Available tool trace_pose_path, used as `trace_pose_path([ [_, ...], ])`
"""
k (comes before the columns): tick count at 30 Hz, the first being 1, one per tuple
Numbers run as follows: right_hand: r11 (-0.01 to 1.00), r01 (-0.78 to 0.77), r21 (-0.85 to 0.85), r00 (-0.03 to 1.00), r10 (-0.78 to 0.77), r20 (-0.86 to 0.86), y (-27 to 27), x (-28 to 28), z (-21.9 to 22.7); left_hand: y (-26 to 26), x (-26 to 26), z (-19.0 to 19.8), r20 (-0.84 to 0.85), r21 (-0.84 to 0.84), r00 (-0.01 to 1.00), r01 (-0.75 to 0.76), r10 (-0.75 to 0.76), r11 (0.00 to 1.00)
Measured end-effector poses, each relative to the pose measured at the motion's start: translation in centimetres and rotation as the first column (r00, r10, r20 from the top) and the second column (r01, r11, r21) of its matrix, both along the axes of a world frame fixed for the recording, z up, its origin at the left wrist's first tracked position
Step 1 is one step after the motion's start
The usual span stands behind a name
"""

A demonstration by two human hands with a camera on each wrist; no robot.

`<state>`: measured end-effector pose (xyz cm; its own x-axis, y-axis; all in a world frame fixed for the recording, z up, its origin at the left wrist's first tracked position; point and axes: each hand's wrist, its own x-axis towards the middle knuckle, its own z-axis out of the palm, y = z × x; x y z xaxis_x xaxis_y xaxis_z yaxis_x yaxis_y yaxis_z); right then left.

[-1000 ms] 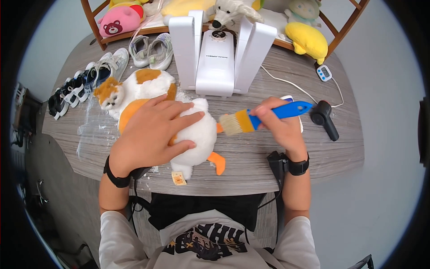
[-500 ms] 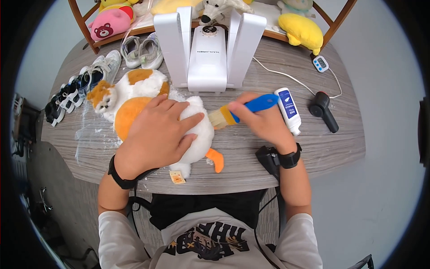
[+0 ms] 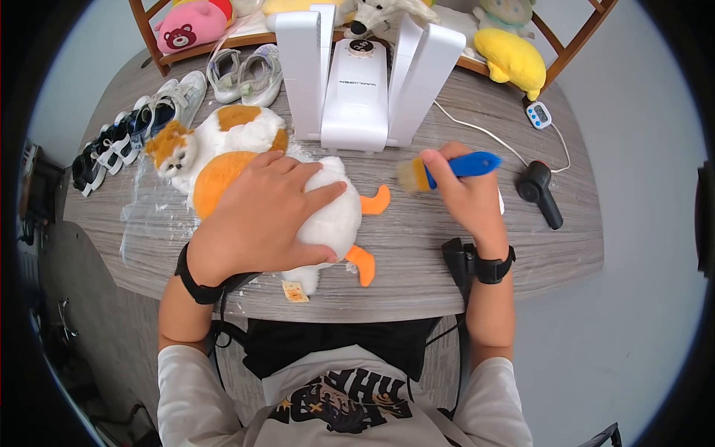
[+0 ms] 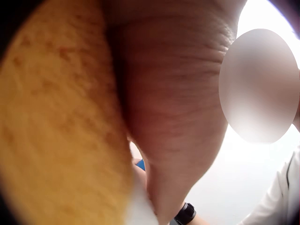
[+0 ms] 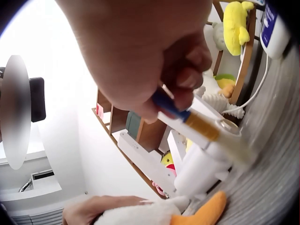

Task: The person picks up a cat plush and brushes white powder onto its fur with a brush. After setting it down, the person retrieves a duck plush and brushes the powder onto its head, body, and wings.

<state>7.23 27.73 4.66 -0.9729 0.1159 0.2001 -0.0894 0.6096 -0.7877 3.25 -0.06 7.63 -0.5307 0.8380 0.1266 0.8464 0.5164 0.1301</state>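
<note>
A white plush toy (image 3: 333, 223) with an orange part and two orange feet (image 3: 375, 200) lies on the table. My left hand (image 3: 264, 208) rests flat over it, fingers spread and thumb on the white fur. In the left wrist view, orange plush (image 4: 61, 122) fills the left side beside that hand. My right hand (image 3: 469, 197) grips a paintbrush (image 3: 474, 165) by its blue handle. Its pale bristles point left, apart from the toy's feet, and hang low over the tabletop in the right wrist view. Behind the right hand, a white bottle (image 5: 276, 35) is mostly hidden from the head view.
A plush cat (image 3: 231, 134) lies beyond the left hand, with several shoes (image 3: 153, 112) farther left. A white appliance with upright arms (image 3: 356, 97) stands at the back. A black handheld device (image 3: 540, 194) and a corded timer (image 3: 538, 115) are at right. White powder dusts the table.
The brush in my right hand first moved left against the toy's side near the upper foot, then went right and away from it. The left hand stays on the toy.
</note>
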Motion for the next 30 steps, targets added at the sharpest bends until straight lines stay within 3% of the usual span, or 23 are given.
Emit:
trace_pose_path([
  [1,0.980,-0.042,-0.193,0.999,0.036,-0.035,0.1,0.1,0.0,0.0,-0.1,-0.1,-0.005,0.002,1.000,0.004,-0.004,1.000],
  [2,0.980,-0.039,-0.195,0.999,0.033,-0.033,-0.1,0.2,-0.3,0.0,0.0,-0.2,-0.008,0.002,1.000,0.014,-0.014,1.000],
  [4,0.946,-0.218,-0.240,0.976,0.208,-0.065,-0.9,0.2,-0.9,0.4,0.3,0.1,0.003,-0.030,1.000,-0.006,0.006,1.000],
  [5,0.981,-0.183,0.063,0.973,0.189,-0.132,-1.2,-0.1,-0.8,0.6,0.5,0.3,0.012,-0.060,0.999,-0.029,0.030,0.998],
  [6,0.982,-0.180,0.063,0.973,0.187,-0.132,-1.1,-0.1,-0.4,0.7,0.6,0.2,0.012,-0.059,1.000,-0.027,0.028,0.998],
  [8,0.911,0.107,0.398,0.987,-0.050,-0.151,-1.0,-0.1,0.3,0.7,0.7,-0.2,-0.031,-0.053,0.998,-0.047,0.045,0.997],
  [10,0.926,0.143,0.350,0.979,-0.081,-0.185,-1.1,-0.1,-0.1,0.8,0.7,-0.3,-0.032,-0.053,0.998,-0.061,0.059,0.997],
  [11,1.000,0.003,0.015,0.983,0.000,-0.182,-1.5,-0.2,-1.0,0.9,0.7,-0.3,-0.030,-0.059,0.998,-0.064,0.062,0.996],
  [12,0.937,-0.139,-0.319,0.976,0.074,-0.207,-1.8,-0.2,-1.5,0.9,0.7,-0.4,-0.029,-0.061,0.998,-0.060,0.059,0.996],
  [13,0.938,-0.136,-0.320,0.976,0.071,-0.206,-1.8,-0.3,-1.5,1.0,0.6,-0.4,-0.028,-0.066,0.998,-0.067,0.065,0.996],
  [15,0.989,-0.149,-0.016,0.974,0.144,-0.177,-1.9,-0.7,-1.4,1.1,0.5,-0.5,-0.024,-0.072,0.997,-0.071,0.070,0.995],
  [16,0.988,-0.152,-0.016,0.974,0.146,-0.175,-1.7,-0.7,-1.3,1.1,0.5,-0.5,-0.028,-0.061,0.997,-0.071,0.070,0.996],
  [18,0.977,0.094,0.190,0.989,-0.069,-0.133,-1.2,-0.4,-0.5,0.9,0.6,-0.7,-0.025,-0.053,0.997,-0.076,0.075,0.996],
  [20,0.956,0.123,0.268,0.990,-0.098,-0.106,-1.3,0.1,0.4,1.1,0.5,-0.8,-0.048,-0.046,0.986,-0.163,0.161,0.986],
  [21,1.000,0.015,-0.022,0.996,-0.017,-0.092,-1.4,0.3,0.4,1.3,0.4,-0.9,-0.048,-0.046,0.985,-0.168,0.166,0.985],
  [22,0.946,-0.092,-0.311,0.993,0.064,-0.100,-1.5,0.5,0.3,1.7,0.3,-1.1,-0.079,-0.033,0.961,-0.267,0.264,0.963],
  [23,0.886,-0.125,-0.446,0.992,0.104,-0.072,-2.1,0.7,0.2,1.8,0.3,-1.2,-0.109,-0.017,0.927,-0.363,0.359,0.932],
  [24,0.886,-0.128,-0.446,0.992,0.105,-0.074,-2.4,0.6,-0.1,1.9,0.3,-1.3,-0.110,-0.016,0.926,-0.364,0.360,0.931],
  [26,0.992,-0.120,-0.046,0.993,0.120,-0.006,-2.5,0.4,-0.8,2.1,0.2,-1.4,-0.134,-0.034,0.916,-0.385,0.378,0.922],
  [28,0.994,-0.102,0.041,0.994,0.101,0.029,-2.1,0.3,-0.5,2.2,0.2,-1.4,-0.121,-0.026,0.916,-0.389,0.383,0.921],
  [30,0.952,0.110,0.285,0.994,-0.097,-0.060,-1.9,0.7,0.6,2.1,0.3,-1.4,-0.109,-0.016,0.910,-0.404,0.400,0.915],
])
